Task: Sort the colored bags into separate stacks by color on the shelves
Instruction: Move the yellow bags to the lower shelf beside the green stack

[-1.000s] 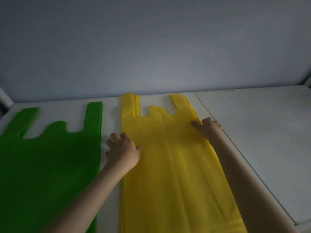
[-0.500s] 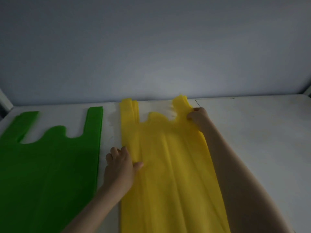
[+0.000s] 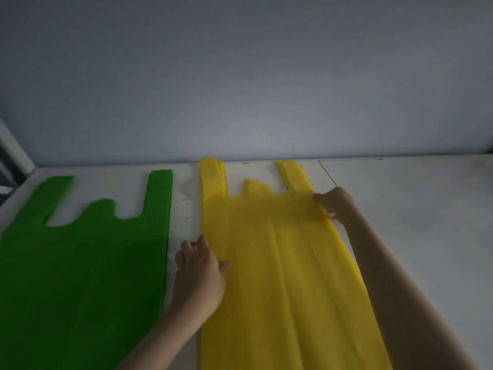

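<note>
A stack of yellow bags (image 3: 280,263) lies flat on the white shelf (image 3: 413,209), handles pointing at the back wall. To its left lies a stack of green bags (image 3: 88,263), also flat, with a narrow strip of shelf between them. My left hand (image 3: 198,268) rests on the left edge of the yellow stack, thumb on the fabric and fingers curled at the edge. My right hand (image 3: 334,204) pinches the yellow stack's right edge just below the right handle.
A plain grey-blue back wall (image 3: 240,89) rises behind the shelf. A seam (image 3: 328,174) in the shelf runs diagonally at the right of the yellow stack. A white upright post (image 3: 16,153) stands at the far left.
My right hand has slid back down from the right handle to the bag's right edge, and the handle now lies flat and straight. My left hand has stayed on the left edge.
</note>
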Tool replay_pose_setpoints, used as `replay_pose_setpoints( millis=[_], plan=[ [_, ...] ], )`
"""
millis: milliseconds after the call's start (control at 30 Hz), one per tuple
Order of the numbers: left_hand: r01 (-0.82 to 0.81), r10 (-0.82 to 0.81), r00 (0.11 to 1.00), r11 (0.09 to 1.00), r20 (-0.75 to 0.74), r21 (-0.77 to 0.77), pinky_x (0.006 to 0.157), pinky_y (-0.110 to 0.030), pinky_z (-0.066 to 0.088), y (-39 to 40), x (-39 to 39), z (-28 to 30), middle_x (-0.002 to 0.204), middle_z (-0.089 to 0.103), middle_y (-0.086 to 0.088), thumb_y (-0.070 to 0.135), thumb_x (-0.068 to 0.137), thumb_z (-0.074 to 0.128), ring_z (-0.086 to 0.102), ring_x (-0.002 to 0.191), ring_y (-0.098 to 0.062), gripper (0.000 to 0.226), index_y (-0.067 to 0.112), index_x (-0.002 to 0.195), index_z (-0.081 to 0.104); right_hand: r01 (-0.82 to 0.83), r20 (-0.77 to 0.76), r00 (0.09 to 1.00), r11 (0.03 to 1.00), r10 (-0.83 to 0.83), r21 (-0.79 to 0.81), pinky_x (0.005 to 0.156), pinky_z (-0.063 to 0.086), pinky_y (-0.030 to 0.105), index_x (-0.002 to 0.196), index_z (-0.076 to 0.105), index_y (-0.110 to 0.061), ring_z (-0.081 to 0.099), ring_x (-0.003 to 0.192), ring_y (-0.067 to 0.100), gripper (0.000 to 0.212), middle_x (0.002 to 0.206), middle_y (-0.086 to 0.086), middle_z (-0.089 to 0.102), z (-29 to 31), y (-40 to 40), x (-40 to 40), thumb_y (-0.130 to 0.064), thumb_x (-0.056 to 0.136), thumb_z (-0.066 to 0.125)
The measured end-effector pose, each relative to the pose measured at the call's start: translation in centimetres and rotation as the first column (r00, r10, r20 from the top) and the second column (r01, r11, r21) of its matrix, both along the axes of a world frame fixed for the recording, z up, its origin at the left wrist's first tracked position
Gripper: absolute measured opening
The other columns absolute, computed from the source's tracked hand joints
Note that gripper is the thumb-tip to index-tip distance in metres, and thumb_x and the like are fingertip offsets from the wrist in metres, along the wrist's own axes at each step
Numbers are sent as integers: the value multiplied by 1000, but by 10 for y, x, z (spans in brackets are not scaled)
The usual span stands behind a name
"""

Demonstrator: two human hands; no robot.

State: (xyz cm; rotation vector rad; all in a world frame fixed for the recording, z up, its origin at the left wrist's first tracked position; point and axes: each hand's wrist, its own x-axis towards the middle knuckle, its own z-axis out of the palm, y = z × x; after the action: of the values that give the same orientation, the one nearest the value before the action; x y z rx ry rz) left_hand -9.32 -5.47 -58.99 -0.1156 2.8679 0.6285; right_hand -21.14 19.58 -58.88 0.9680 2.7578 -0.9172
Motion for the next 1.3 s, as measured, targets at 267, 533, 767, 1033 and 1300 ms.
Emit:
replay_pose_setpoints(
  millis=[267, 533, 767, 1033, 1300],
  plan=[
    [3, -1, 1000, 999, -30, 52, 106, -28, 33, -6, 15, 5, 142, 28, -11, 38, 98, 39, 29, 135, -24, 56, 11, 144, 23, -91, 2, 996, 995, 91, 33, 98, 43, 40, 132, 46, -2, 49, 121, 35, 50, 133, 21, 50, 7, -4, 88, -26, 89, 59],
    [-25, 10, 994, 990, 112, 137, 106, -29, 35, -7, 71, 6, 142, 28, -16, 24, 98, 46, 32, 134, -28, 53, 7, 142, 24, -99, 130, 987, 995, 97, 15, 96, 47, 38, 133, 45, -5, 52, 117, 32, 52, 132, 18, 50, 9, -8, 162, -18, 85, 64],
    [-53, 42, 998, 970, 52, 236, 101, -33, 40, -21, 99, 17, 137, 39, -18, 21, 96, 50, 41, 127, -31, 48, 4, 138, 34, 16, -120, 993, 999, -20, -37, 102, 37, 40, 130, 48, 0, 46, 125, 34, 45, 127, 22, 57, 24, -25, 214, -16, 89, 60],
    [274, -273, 962, 943, -29, 188, 98, -20, 41, -83, 167, 46, 134, 47, -2, 21, 98, 47, 49, 118, -12, 40, 13, 137, 42, -353, -87, 931, 935, 353, 21, 62, 40, 20, 105, 62, -17, 51, 76, 14, 17, 97, 1, 59, 74, -72, 292, -18, 88, 61],
    [237, -230, 930, 971, 287, 11, 112, -29, 32, -112, 207, 124, 142, 40, -4, 19, 99, 40, 39, 132, -17, 39, 14, 138, 39, -546, 37, 838, 838, 545, 27, 77, 37, 17, 116, 55, -22, 45, 86, 8, 26, 101, -4, 43, 150, -175, 316, -22, 91, 53]
  ],
)
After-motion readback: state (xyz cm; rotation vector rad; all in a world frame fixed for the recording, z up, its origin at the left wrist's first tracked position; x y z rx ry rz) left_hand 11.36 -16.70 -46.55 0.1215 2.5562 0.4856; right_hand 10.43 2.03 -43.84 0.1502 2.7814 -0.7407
